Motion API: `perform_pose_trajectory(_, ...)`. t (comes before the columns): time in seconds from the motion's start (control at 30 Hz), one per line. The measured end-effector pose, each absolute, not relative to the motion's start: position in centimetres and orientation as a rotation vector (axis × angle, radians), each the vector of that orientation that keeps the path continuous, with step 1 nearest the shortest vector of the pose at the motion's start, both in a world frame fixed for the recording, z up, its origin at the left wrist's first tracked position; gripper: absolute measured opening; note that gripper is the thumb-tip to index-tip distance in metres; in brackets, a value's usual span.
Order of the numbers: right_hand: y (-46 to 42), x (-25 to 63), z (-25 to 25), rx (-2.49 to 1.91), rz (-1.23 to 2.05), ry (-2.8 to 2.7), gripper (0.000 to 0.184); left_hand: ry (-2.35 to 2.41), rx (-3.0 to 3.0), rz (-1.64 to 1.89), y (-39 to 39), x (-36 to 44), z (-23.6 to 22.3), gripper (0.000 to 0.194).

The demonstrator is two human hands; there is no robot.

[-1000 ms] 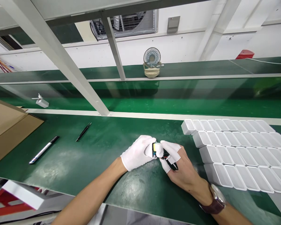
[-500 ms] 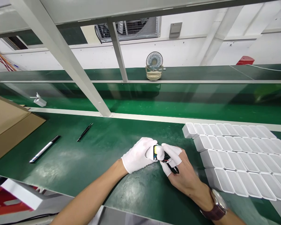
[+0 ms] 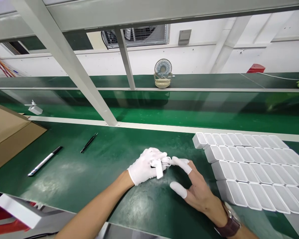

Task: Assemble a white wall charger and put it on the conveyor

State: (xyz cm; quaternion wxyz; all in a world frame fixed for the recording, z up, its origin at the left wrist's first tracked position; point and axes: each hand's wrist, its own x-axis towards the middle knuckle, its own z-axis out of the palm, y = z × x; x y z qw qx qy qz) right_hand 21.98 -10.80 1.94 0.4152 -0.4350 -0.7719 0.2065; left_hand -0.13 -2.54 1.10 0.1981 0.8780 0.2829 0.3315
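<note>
My left hand [image 3: 145, 166], in a white glove, is closed around a small white plastic part [image 3: 159, 169] low over the green bench. My right hand [image 3: 193, 186] has white finger cots on thumb and fingers and a watch on the wrist. Its fingers are spread, and one cot-covered fingertip touches the end of the white part. The dark piece with wires seen earlier is hidden inside the left hand's grip.
Rows of white open-topped plastic cases [image 3: 249, 166] fill the bench at right. A marker [image 3: 43, 161] and black tweezers [image 3: 89, 143] lie at left, beside a cardboard box [image 3: 7, 136]. A small fan [image 3: 162, 73] stands on the far shelf. A slanted frame post [image 3: 89, 89] crosses ahead.
My right hand has let go and spread its fingers. The small coloured component with wires is no longer visible; a white part now shows in my left hand.
</note>
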Motion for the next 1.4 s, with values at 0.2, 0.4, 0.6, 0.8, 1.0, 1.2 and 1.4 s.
perform_pose_trajectory(0.2,-10.5,21.6,1.5,-1.090,0.441,-1.839,0.049,0.923,2.034,0.750,-2.6,-0.3,2.2,0.031)
perform_pose_trajectory(0.4,-10.0,21.1,-0.1,-1.113,0.313,-2.094,0.057,0.895,1.597,0.642,-2.2,-0.6,2.9,0.039)
perform_pose_trajectory(0.6,-9.7,21.2,-0.6,-1.064,0.224,-2.083,0.049,0.849,1.388,0.615,-1.7,-0.6,2.3,0.063)
perform_pose_trajectory(0.8,-9.7,20.7,-0.9,-1.011,0.208,-2.072,0.047,0.723,1.410,0.658,-1.3,-1.2,1.7,0.084)
perform_pose_trajectory(1.0,-9.4,20.1,-0.8,-0.969,0.163,-2.021,0.046,0.862,1.448,0.829,-1.2,-1.3,1.6,0.071)
perform_pose_trajectory(1.2,-9.2,19.4,3.4,-0.847,0.131,-1.931,0.057,0.837,1.292,1.147,-0.9,-1.5,1.5,0.062)
perform_pose_trajectory(1.4,-8.7,18.3,1.5,-0.881,0.304,-2.036,0.049,0.861,1.365,1.202,-1.7,-1.7,2.5,0.052)
